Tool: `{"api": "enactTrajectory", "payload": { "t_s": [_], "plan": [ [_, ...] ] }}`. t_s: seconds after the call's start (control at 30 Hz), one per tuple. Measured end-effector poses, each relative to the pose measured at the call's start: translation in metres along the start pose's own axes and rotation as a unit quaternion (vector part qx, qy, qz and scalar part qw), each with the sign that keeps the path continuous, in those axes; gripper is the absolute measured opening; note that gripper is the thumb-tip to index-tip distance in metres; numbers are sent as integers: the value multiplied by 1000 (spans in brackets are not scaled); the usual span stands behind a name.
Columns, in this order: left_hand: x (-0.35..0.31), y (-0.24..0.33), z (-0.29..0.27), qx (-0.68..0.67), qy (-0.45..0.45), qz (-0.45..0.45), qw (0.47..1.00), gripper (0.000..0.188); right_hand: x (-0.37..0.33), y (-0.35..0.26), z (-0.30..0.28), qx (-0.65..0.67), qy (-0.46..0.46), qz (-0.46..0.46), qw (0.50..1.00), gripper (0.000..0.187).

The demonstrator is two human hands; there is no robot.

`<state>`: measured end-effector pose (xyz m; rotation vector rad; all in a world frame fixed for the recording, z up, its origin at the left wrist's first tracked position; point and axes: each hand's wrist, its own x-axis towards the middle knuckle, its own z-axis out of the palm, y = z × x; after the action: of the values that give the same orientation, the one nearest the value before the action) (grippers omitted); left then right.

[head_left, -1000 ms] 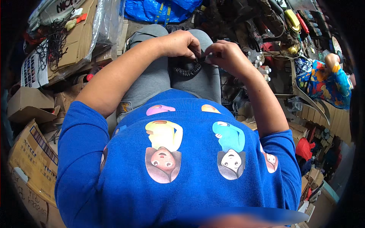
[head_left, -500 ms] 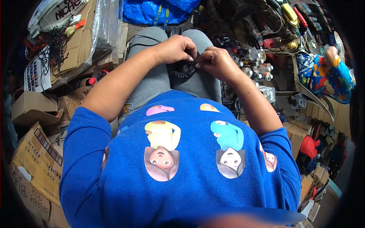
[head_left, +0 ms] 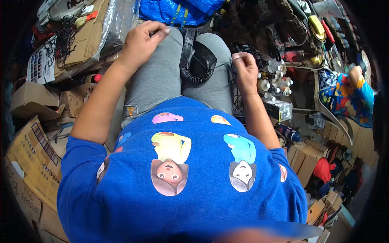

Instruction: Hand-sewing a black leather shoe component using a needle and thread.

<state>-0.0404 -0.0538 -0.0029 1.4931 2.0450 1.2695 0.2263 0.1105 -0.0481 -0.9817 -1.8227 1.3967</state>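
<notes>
A black shoe (head_left: 197,60) rests between my knees, its open inside facing up. Close, ridged stitches run round its curved near end. Thin black thread (head_left: 222,64) stretches from the shoe towards my right hand (head_left: 245,69), which pinches it beside my right knee. My left hand (head_left: 142,42) is raised over the outer side of my left thigh, thumb and forefinger pressed together on a thread strand that leads back to the shoe. Neither hand touches the shoe.
Flattened cardboard under clear plastic (head_left: 117,22) lies at the left, above an open carton (head_left: 34,101). A blue bag (head_left: 158,12) sits beyond my knees. Several small bottles (head_left: 279,81) stand at the right. Farther right is another person's colourful sleeve (head_left: 352,95).
My hands were close together over the shoe. They have since drawn apart, the left outward to the left and the right outward to the right, leaving the shoe uncovered with thread stretched out.
</notes>
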Motion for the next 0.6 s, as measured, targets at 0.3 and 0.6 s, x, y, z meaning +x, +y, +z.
{"api": "enactTrajectory", "payload": {
  "t_s": [0.3, 0.6],
  "plan": [
    [8, 0, 28, -688, -128, -235, 675, 38, -12, -34, -12, 534, -117, 265, 794, 46],
    [14, -17, -24, -246, -140, -241, 928, 30, -28, -18, -52, 309, -123, 251, 909, 34]
  ]
}}
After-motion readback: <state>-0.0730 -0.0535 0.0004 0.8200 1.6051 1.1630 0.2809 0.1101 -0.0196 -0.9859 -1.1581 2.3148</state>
